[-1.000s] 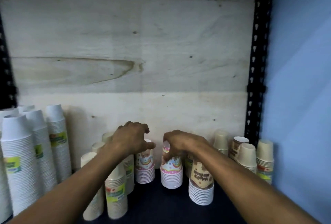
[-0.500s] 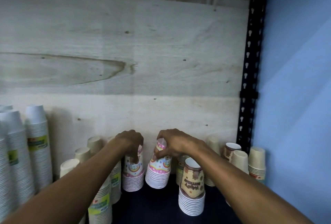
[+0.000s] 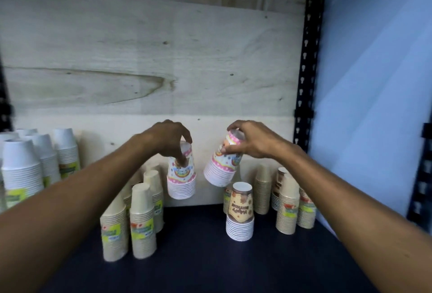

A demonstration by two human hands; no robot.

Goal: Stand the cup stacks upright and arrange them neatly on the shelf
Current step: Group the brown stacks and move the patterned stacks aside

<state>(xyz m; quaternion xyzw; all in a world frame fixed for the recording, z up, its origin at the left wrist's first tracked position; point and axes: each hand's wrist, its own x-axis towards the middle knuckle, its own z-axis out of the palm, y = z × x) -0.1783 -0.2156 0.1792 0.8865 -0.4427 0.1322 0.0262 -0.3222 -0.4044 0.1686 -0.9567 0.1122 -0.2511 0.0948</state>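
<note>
My left hand (image 3: 167,139) pinches one pink-banded cup stack (image 3: 181,177) by its top, hanging upright above the shelf (image 3: 210,257). My right hand (image 3: 251,139) grips a second pink-banded stack (image 3: 222,164), tilted, also lifted clear, over the shelf's back edge.

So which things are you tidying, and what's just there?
Tidying: pink-patterned paper cup stack in left hand; tilted pink-patterned stack in right hand.
Just there: brown-printed cup stack, tall white cup stacks, wooden back panel.
</note>
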